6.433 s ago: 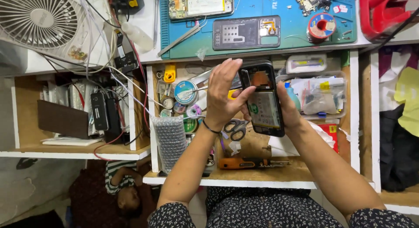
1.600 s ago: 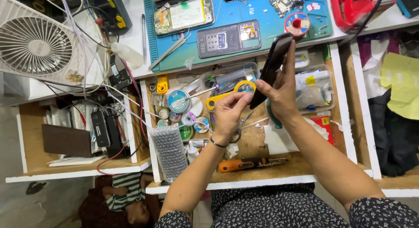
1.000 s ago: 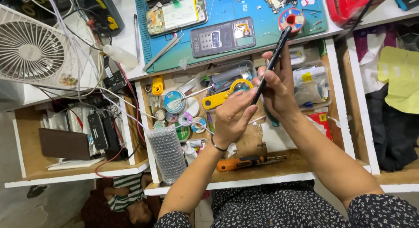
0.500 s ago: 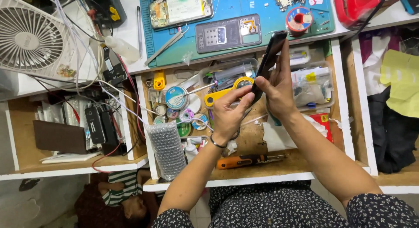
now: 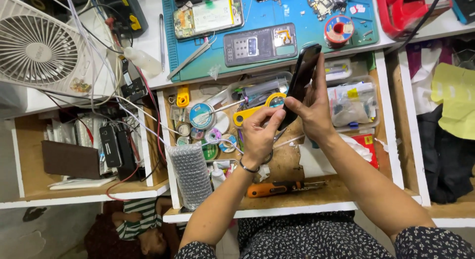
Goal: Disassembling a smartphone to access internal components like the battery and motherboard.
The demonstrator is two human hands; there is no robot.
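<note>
A white desk [image 5: 148, 78] fills the upper part of the view, and it carries a blue work mat [image 5: 302, 21] on which small parts lie flat and spread out, presumably so that nothing rolls away. On that mat sit an opened phone body [image 5: 208, 16] showing its pale battery, a grey phone back cover [image 5: 260, 43] with its inside facing up, and a spool of solder wire [image 5: 338, 30]. A white fan [image 5: 37, 48] stands at the left edge, turned toward the work area.

Below the mat an open wooden drawer [image 5: 391, 135] is pulled out over the person's lap, which puts its clutter within easy reach: a roll of bubble wrap [image 5: 190, 175], a clear plastic box of small bags [image 5: 354, 100], round tape rolls, and an orange-handled screwdriver [image 5: 274, 188] lying along the front.

Above the drawer the person holds a dark phone [image 5: 301, 80] tilted edge-on, upright and clear of everything below (a pose that brings its thin side toward the eye). The right hand [image 5: 316, 110] is closed around the phone's lower half and back, fingers reaching up along it, and bears its weight. The left hand [image 5: 260, 135] is narrowed to a pinch at the phone's bottom edge, thumb and fingertips meeting there; whether a small tool sits between them I cannot tell. A dark bangle rings the left wrist.
</note>
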